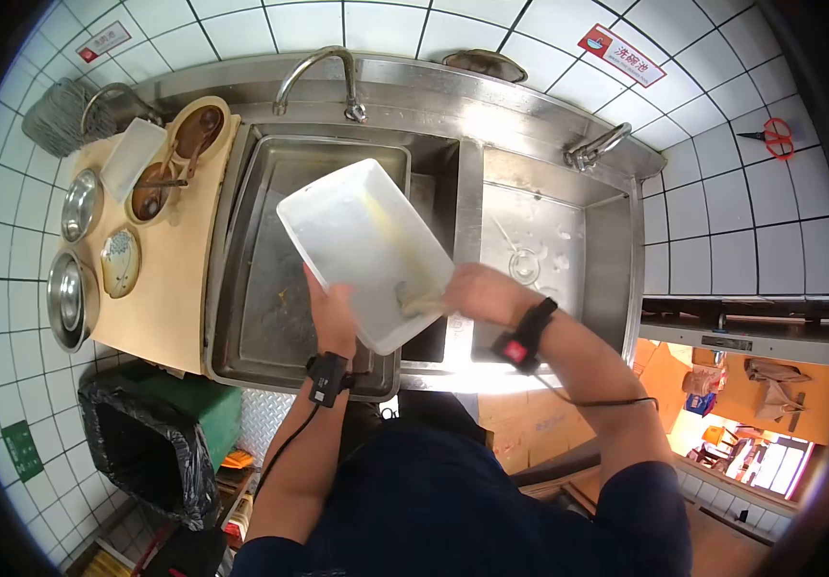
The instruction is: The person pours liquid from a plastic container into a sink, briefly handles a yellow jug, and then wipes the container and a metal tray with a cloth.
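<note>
A white rectangular plastic tub (pixel 342 226) is held tilted over the left sink, its inside facing me and a yellowish streak running along its base. My left hand (pixel 334 315) grips its lower left side, the thumb on the wall and the other fingers mostly hidden behind. At the tub's lower right corner, my right hand (pixel 485 291) is closed round a pale-handled brush-like tool (pixel 422 305). The tool's darker head touches or nearly touches the tub's inside; motion blurs it. Beneath the tub lies a large metal tray (pixel 259 288), set in the sink.
Faucets (pixel 352 106) rise behind the sinks. The right basin (pixel 559 226) has a drain and wet spots. On the left, a wooden board (pixel 169 298) carries brown bowls, metal bowls (pixel 70 298) and a patterned dish (pixel 120 262). A lined trash bin (pixel 145 447) stands below.
</note>
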Demonstrator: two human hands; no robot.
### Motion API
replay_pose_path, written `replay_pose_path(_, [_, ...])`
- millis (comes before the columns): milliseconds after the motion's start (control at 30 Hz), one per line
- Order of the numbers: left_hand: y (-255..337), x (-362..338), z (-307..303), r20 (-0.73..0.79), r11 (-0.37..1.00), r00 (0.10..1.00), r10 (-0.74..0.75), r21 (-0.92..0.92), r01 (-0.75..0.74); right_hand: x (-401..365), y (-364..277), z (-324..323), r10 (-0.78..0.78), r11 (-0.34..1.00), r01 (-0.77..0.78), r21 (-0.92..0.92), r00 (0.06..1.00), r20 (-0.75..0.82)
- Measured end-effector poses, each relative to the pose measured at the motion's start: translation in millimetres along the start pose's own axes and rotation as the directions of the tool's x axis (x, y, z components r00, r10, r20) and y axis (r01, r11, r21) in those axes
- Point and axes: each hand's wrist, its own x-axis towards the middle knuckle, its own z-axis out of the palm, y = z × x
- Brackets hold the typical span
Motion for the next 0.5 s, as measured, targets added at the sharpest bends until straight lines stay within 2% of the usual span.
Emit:
replay_pose_path(33, [3,-1,0,-0.002,1.000,1.000,0.000,-0.002,0.000,-3,6,-1,0.027,0.994,-0.023,-0.103,0.999,0.034])
replay_pose_path(67, [6,-1,0,-0.015,1.000,1.000,0.003,-0.005,-0.003,-3,8,2,0.139,0.989,-0.137,-0.046,0.990,0.033])
replay_pose_path(200, [1,3,-2,-0.038,0.999,0.998,0.043,-0.026,-0.044,29,-32,9,0.078,0.994,-0.071,-0.086,0.994,0.081])
replay_pose_path(267, [2,2,-1,0.000,0.998,0.998,0.063,0.000,-0.063,49,-52,28,0.168,0.973,-0.186,0.137,0.977,0.132])
replay_pose_path(300, [2,1,-1,0.033,0.996,0.996,0.083,0.028,-0.084,59,-55,29,0.171,0.973,-0.188,0.136,0.977,0.129])
replay_pose_path(367, [3,0,-3,0.057,0.995,0.995,0.087,0.053,-0.090,75,-54,26,0.362,0.901,-0.393,0.184,0.915,0.178])
replay_pose_path(400, [3,-1,-5,0.079,0.992,0.993,0.091,0.077,-0.098,79,-48,17,0.181,0.983,-0.176,-0.058,0.979,0.091])
replay_pose_path(433, [4,-2,-6,0.079,0.992,0.992,0.094,0.078,-0.100,84,-41,11,0.179,0.983,-0.175,-0.059,0.980,0.088])
replay_pose_path(467, [4,-4,-8,0.124,0.990,0.988,0.094,0.091,-0.106,89,-34,5,0.236,0.965,-0.248,-0.088,0.963,-0.128])
replay_pose_path(500, [5,-6,-9,0.169,0.988,0.981,0.093,0.105,-0.111,93,-27,1,0.276,0.940,-0.326,-0.100,0.900,-0.339])
